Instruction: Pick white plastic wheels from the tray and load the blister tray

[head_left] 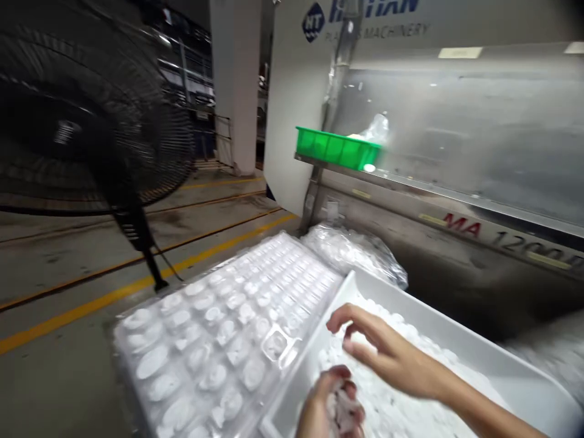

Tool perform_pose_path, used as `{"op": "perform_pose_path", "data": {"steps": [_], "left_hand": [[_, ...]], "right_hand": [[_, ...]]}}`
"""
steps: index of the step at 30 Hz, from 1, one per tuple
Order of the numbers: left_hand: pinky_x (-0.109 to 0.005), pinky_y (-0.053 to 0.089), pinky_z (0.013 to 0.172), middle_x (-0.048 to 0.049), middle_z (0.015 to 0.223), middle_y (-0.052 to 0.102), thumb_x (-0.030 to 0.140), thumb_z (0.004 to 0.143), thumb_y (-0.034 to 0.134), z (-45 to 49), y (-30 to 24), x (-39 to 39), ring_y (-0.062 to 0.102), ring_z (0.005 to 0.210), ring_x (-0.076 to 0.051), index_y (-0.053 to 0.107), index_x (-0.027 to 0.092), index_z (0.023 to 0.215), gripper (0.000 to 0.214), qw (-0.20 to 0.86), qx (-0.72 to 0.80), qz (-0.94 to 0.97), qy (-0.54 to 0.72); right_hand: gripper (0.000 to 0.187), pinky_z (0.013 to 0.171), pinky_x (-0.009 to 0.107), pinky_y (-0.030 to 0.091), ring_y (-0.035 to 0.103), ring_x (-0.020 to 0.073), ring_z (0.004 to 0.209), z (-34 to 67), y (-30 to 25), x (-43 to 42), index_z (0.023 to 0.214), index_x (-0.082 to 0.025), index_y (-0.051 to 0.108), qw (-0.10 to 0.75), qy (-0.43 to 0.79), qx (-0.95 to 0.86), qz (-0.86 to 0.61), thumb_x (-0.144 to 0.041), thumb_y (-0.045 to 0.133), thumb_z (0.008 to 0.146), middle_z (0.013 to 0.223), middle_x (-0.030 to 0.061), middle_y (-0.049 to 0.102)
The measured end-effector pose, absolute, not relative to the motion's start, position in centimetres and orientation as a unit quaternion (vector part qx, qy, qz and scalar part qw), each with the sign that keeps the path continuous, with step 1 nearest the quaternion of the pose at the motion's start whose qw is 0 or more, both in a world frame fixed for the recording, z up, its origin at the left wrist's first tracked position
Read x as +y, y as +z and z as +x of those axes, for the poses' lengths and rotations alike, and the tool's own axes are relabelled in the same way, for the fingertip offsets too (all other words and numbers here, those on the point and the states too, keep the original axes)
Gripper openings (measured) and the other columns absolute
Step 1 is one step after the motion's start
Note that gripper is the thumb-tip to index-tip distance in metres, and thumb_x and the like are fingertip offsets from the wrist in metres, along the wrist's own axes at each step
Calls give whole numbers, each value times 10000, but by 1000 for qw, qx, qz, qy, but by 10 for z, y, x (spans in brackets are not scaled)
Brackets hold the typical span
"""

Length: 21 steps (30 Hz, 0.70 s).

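Note:
My left hand [319, 406] is cupped round several small white plastic parts, low over the near end of a white bin [456, 322]. Above the bin, my right hand [387, 353] is bent at the fingers, which stand apart with nothing seen between them. Loose white parts [401, 407] cover the bin's floor; their exact shape is blurred. Left of the bin and alongside it lies a clear plastic tray [292, 359] with rows of pockets, many holding white round pieces.
A clear bag [356, 249] of white pieces sits behind the bin. On the machine's ledge rests a green basket [333, 148] with a plastic bag in it. A large black fan [104, 140] stands at the left. The machine [456, 140] rises along the right.

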State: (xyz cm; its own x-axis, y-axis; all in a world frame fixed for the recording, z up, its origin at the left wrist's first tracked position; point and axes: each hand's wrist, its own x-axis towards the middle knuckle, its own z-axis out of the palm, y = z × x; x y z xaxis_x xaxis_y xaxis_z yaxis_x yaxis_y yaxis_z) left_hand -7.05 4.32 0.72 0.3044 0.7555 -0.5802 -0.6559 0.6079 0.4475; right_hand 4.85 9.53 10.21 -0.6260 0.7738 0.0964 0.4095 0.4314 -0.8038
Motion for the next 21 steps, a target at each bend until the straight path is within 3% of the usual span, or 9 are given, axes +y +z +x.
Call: {"op": "perform_pose_path", "data": {"steps": [2, 4, 7, 10, 15, 21], "left_hand": [[-190, 457, 487, 70, 612, 547, 237, 828, 568, -57, 18, 40, 553, 519, -63, 523, 160, 834, 89, 811, 391, -16, 434], [-203, 503, 558, 29, 662, 616, 162, 789, 589, -40, 28, 31, 621, 596, -88, 527, 154, 841, 82, 816, 381, -60, 430], [-235, 532, 605, -48, 814, 698, 132, 771, 574, -13, 39, 11, 679, 726, -149, 561, 144, 920, 151, 822, 357, -77, 437], [-249, 535, 651, -94, 910, 712, 136, 774, 554, 6, 40, -3, 687, 858, -190, 568, 132, 1034, 261, 830, 329, -76, 444], [-220, 511, 616, -137, 998, 702, 132, 767, 557, 18, 38, -10, 681, 910, -199, 552, 109, 1138, 371, 840, 313, -77, 437], [-256, 526, 607, -150, 1117, 669, 157, 784, 543, 25, 37, -7, 662, 968, -233, 544, 94, 1173, 394, 837, 329, -93, 427]], "right_hand": [[391, 897, 368, 466, 532, 243, 1100, 78, 102, 55, 1219, -281, 529, 201, 358, -818, -403, -325, 630, 843, 1241, 81, 517], [471, 802, 390, 511, 557, 288, 1055, 98, 93, 24, 1244, -260, 532, 191, 320, -817, -440, -270, 669, 793, 1281, 136, 476], [316, 698, 379, 536, 585, 267, 953, 117, 73, -4, 1161, -223, 595, 217, 265, -813, -471, -238, 579, 846, 1244, 168, 493], [214, 804, 398, 511, 515, 268, 1070, 132, 62, -20, 1075, -241, 644, 258, 223, -812, -473, -244, 543, 887, 1252, 145, 504], [224, 906, 457, 442, 407, 290, 1195, 151, 52, -32, 1062, -294, 663, 319, 186, -809, -457, -209, 561, 882, 1281, 104, 505], [194, 946, 465, 385, 417, 300, 1179, 166, 41, -32, 1026, -329, 672, 353, 208, -778, -476, -255, 604, 860, 1272, 69, 506]]}}
